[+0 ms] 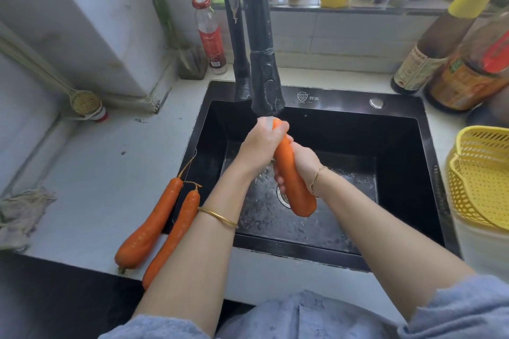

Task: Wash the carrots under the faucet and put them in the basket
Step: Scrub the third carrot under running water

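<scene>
Carrot [293,173] under faucet [265,74], 舒田 sink [344,98] below

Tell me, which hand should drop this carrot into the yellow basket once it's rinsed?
The right hand, probably. It holds the carrot round its middle, and the basket sits on that side of the sink. The left hand only holds the tip under the faucet.

Single head-worn wide-angle view, aimed forward and down.
The camera looks from above the near edge of the sink [344,102], close over the basin; the carrot [290,173] sits mid-frame, faucet [264,85] top centre, basket [479,181] cropped at right.
</scene>
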A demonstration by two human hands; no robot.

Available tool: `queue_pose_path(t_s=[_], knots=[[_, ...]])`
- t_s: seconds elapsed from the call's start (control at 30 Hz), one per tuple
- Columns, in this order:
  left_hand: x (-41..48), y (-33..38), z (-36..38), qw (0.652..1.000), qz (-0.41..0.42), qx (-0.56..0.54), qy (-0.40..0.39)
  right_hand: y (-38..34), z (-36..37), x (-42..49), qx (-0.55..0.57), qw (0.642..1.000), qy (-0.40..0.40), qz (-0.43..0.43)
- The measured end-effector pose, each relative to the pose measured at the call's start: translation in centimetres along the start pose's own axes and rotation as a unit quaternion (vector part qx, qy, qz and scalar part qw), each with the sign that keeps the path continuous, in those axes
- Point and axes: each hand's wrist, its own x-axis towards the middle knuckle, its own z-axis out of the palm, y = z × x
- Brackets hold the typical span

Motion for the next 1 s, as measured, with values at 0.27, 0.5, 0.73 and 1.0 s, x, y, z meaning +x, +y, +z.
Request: queue_pose_path(t_s=[0.27,0.5,0.73,1.0], knots=[[0.0,-0.8,0.5,0.984,-0.010,0.130,0.121,0.5,0.6,0.2,-0.040,0.997,-0.012,-0.069],[0.9,-0.3,-0.2,0.967,-0.041,0.138,0.209,1.9,1.0,-0.5,-0.233,0.925,-0.006,-0.301],[0.9,-0.7,-0.7,0.995,-0.015,-0.057,0.074,2.0,-0.2,0.7,-0.121,0.971,-0.002,-0.208],[-0.4,-2.3,-0.9,0.999,0.017,-0.025,-0.026,2.1,-1.1,0.0,0.032,0.987,-0.148,-0.045]])
